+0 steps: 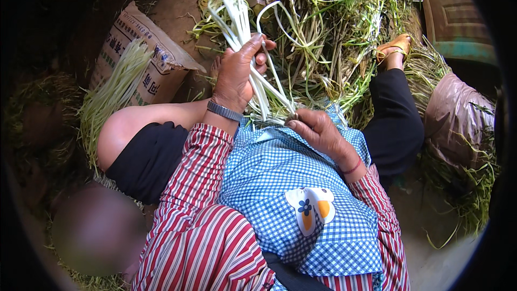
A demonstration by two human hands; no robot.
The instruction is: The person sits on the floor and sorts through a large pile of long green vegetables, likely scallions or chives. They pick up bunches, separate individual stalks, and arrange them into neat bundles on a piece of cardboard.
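Note:
My left hand (238,74), with a grey watch band at its wrist, is closed around a bunch of long, whitish vegetable stalks (236,16). Their upper ends fan out past my fingers, and one limp strand loops off to the right. At the lower end of a held stalk, my right hand (319,131) pinches with thumb and fingers; the exact grip is partly hidden. Loose stalk ends and green scraps lie below the bunch, on the lap of my blue checked apron (278,157).
A heap of uncleaned green stalks (339,48) spreads ahead. On the left, a printed sack (165,72) stands behind a pile of pale stalks (115,85). A plastic-wrapped bundle (460,117) and a brown-and-green plastic object (460,16) are at right. A blurred patch covers the lower left.

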